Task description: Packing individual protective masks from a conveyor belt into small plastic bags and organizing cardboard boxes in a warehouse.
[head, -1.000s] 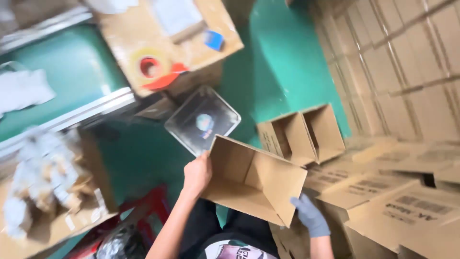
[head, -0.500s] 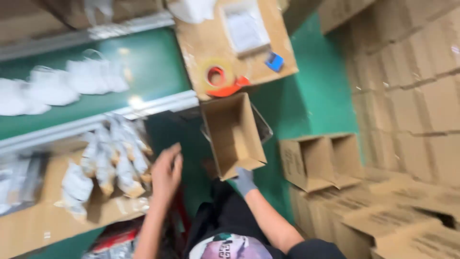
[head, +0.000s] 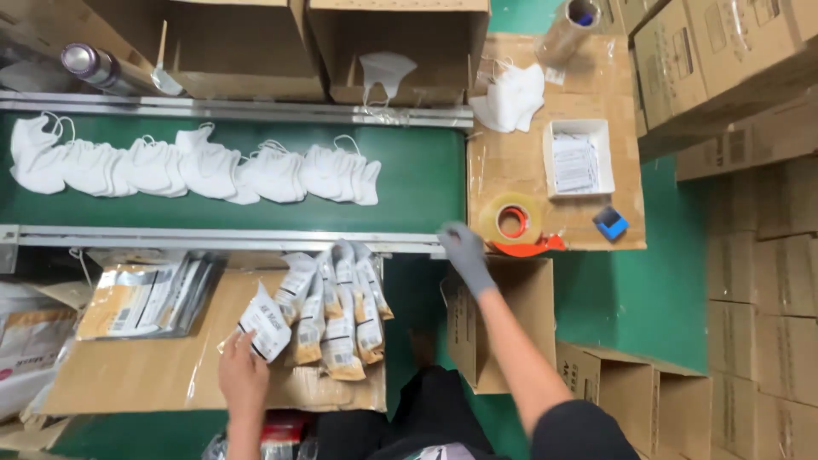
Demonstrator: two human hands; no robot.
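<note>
- The left hand, bare, rests on the lower end of a white sealed pouch; its fingers lie on the pouch and whether they pinch it or only press it flat cannot be told.
- That pouch lies at the left edge of a fanned row of similar pouches, overlapping like tiles on a cardboard sheet, probably so each can be slid off singly.
- The right hand, in a grey glove, reaches forward with fingers loosely spread, holding nothing; its fingertips sit at the near metal rail of the belt, just beside a roll of packing tape in an orange dispenser.
- Under that forearm stands an open cardboard box, mouth upward, close to the body, apparently placed within easy reach of both hands.
- Beyond the rail, a green conveyor belt carries a line of white face masks, overlapping edge to edge.
- To the right, a cardboard-topped table holds the tape, a small white tray of leaflets, a blue object and a few loose masks.
- Stacked cartons wall in the right side; green floor between them and the open box leaves a narrow free strip.
</note>
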